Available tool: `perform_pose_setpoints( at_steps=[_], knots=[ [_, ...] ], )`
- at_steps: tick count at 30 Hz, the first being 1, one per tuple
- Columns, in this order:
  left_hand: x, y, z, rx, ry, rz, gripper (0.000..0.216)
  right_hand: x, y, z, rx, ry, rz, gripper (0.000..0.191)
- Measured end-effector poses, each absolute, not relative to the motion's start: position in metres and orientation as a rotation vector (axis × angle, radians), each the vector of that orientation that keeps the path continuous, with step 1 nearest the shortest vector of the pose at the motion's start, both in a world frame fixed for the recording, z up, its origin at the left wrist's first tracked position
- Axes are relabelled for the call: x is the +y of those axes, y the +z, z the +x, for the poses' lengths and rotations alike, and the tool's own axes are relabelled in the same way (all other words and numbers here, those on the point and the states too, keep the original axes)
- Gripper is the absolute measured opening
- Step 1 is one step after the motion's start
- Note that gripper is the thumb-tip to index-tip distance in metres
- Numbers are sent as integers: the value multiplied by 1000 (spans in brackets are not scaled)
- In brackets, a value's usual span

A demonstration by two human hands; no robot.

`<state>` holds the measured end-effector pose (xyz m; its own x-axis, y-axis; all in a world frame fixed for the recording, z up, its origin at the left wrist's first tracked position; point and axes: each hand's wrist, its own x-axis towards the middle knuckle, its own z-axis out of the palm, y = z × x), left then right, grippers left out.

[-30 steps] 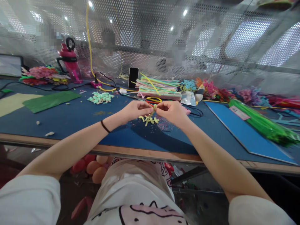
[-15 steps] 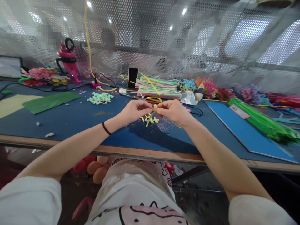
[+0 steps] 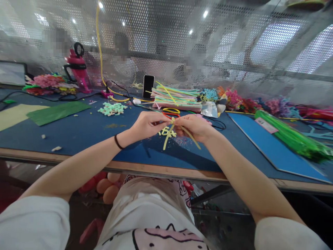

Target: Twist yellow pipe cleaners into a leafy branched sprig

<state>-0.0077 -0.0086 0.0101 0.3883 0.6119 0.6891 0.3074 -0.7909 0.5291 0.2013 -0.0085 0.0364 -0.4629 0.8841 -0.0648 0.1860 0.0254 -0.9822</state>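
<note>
Well inside the table edge (image 3: 166, 170), left hand (image 3: 148, 124) and right hand (image 3: 195, 126) pinch yellow stems (image 3: 168, 138)

Dark blue surface (image 3: 85, 135) with wooden front edge (image 3: 156, 169); at left, green sheet (image 3: 58, 113) overlapping pale sheet (image 3: 13, 116); mint-green pieces (image 3: 112, 109) heaped nearby; pale-yellow pieces (image 3: 163, 132) clustered near middle; pastel stems (image 3: 177, 98) stacked behind; at right, green packaged bundle (image 3: 293, 137) overlapping blue board (image 3: 267, 146).

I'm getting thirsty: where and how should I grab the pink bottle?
Probably by the black handle, coming from the left, above the colourful pile: it juts out on that side of the standing bottle, leaving a gap for fingers.
</note>
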Motion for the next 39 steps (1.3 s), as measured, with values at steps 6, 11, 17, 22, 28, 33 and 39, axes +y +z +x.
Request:
perform_pose_setpoints(
  at_steps=[6,11,17,22,28,33,39],
  knots=[
    [-3,7,-2,838,1205,1879,29,-11,33,200,-1898,1184,-1065,36],
    [-1,5,3,829,1163,1594,22,-15,35,201,-2124,942,-1112,37],
    [0,4,5,887,1149,1542,20,-10,30,202,-2086,741,-1163,36],
    [-3,6,5,906,1122,1574,24,-6,25,201,-1982,808,-1118,32],
    [-8,14,3,841,1052,1860,19,-8,29,202,-1926,1259,-1100,34],
    [-3,15,0,875,1104,1700,29,-2,26,202,-1824,1073,-1080,33],
    [-7,9,6,901,953,1591,26,3,16,199,-1661,864,-1099,31]
  ],
)
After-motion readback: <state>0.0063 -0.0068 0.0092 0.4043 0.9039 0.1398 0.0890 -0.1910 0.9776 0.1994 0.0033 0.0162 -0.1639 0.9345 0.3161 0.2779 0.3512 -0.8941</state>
